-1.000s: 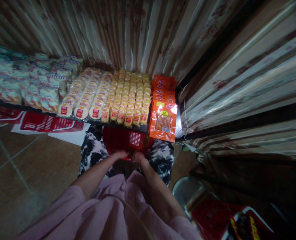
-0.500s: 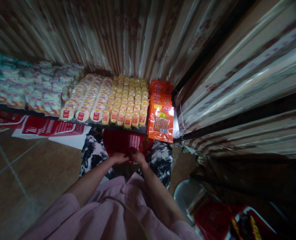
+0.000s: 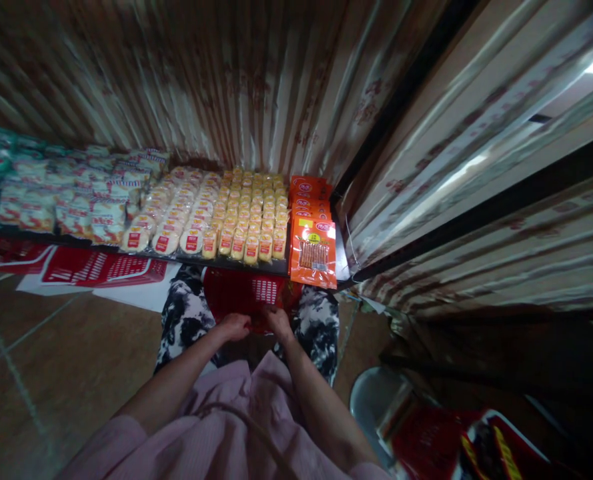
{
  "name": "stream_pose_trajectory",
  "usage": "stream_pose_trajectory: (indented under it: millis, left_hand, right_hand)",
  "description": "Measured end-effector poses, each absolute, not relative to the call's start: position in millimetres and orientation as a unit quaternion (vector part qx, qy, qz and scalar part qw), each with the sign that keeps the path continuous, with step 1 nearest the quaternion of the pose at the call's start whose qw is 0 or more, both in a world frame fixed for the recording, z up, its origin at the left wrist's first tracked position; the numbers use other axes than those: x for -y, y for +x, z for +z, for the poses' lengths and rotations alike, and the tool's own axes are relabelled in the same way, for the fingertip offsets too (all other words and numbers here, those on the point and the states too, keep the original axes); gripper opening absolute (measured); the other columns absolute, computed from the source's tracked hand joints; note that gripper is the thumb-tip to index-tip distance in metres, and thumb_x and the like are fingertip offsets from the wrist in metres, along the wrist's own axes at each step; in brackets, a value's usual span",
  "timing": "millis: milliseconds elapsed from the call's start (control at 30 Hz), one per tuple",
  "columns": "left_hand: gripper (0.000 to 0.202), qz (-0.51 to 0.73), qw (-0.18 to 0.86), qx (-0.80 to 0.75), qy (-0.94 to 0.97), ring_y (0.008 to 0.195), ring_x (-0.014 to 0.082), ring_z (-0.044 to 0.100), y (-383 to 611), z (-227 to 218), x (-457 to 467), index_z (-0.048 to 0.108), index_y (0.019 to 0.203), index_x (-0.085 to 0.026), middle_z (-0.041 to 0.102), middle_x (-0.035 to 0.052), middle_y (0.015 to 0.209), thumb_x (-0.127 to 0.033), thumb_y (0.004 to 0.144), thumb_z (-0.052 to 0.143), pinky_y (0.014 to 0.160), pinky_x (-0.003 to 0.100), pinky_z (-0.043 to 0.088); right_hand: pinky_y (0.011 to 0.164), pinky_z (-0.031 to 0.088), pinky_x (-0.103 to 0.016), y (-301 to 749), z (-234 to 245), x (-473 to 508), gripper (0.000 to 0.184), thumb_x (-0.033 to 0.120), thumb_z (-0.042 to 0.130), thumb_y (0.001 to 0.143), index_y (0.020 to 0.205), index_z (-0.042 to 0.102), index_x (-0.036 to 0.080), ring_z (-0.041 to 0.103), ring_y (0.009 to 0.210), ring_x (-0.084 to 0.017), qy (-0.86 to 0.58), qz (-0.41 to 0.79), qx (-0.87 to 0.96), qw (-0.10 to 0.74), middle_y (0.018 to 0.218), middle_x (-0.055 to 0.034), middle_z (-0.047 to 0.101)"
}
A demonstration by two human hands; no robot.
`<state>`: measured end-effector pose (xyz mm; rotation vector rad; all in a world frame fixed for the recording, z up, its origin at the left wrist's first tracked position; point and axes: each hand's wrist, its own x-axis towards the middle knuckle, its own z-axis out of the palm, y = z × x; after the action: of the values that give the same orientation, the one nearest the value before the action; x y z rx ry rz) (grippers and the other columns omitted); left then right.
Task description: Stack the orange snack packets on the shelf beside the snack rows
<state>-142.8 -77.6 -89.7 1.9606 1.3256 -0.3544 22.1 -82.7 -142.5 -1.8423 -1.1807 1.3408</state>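
Observation:
My left hand [image 3: 235,327] and my right hand [image 3: 278,320] are close together over my lap, both curled on the near edge of a red basket [image 3: 243,294] held between my knees in black-and-white trousers. What lies inside the basket is too dark to make out. Just beyond it a dark shelf edge [image 3: 226,264] carries rows of round and yellow snack packets [image 3: 246,213], with a stack of orange packets [image 3: 312,250] at its right end.
More snack bags [image 3: 66,200] fill the shelf's left part. Red baskets [image 3: 101,267] lie under it on the tiled floor. A striped curtain hangs behind and to the right. A round stool [image 3: 376,400] and red boxes [image 3: 456,440] sit at the lower right.
The view has tipped upward and back a little, so the shelf sits lower in the picture. Both hands have stayed on the red basket's near edge.

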Motion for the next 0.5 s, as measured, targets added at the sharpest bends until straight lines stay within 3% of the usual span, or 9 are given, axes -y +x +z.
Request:
stream_pose_trajectory:
  millis: [100, 333, 500]
  left_hand:
    - [0.027, -0.126, 0.350, -0.519, 0.770, 0.101, 0.0227, 0.064, -145.1, -83.2, 77.5, 0.070, 0.095, -0.024, 0.071, 0.0060, 0.103, -0.018, 0.080, 0.049, 0.084, 0.029, 0.045]
    - [0.022, -0.095, 0.323, -0.539, 0.772, 0.095, 0.0230, 0.066, -149.3, -70.2, 79.3, 0.072, 0.087, -0.025, 0.073, 0.0064, 0.095, -0.022, 0.082, 0.051, 0.079, 0.028, 0.044]
    - [0.017, -0.058, 0.325, -0.536, 0.777, 0.087, 0.0207, 0.066, -162.2, -54.4, 70.4, 0.073, 0.079, -0.026, 0.073, 0.0030, 0.087, -0.025, 0.079, 0.056, 0.074, 0.024, 0.042]
  right_hand:
    - [0.076, 0.051, -0.033, 21.0, -140.9, 87.5, 0.029, 0.042, 0.056, 0.071, 0.083, 0.074, 0.023, 0.067, 0.082, -0.023, -0.683, 0.513, 0.424, 0.303, 0.077, -0.0022, 0.073]
    - [0.076, 0.050, -0.036, 19.6, -127.6, 99.0, 0.037, 0.054, 0.061, 0.066, 0.074, 0.071, 0.020, 0.065, 0.079, -0.024, -0.648, 0.538, 0.401, 0.360, 0.074, -0.0040, 0.071]
    - [0.077, 0.049, -0.034, 17.1, -110.2, 108.6, 0.049, 0.066, 0.056, 0.071, 0.075, 0.068, 0.019, 0.063, 0.076, -0.021, -0.602, 0.563, 0.396, 0.404, 0.072, -0.0023, 0.069]
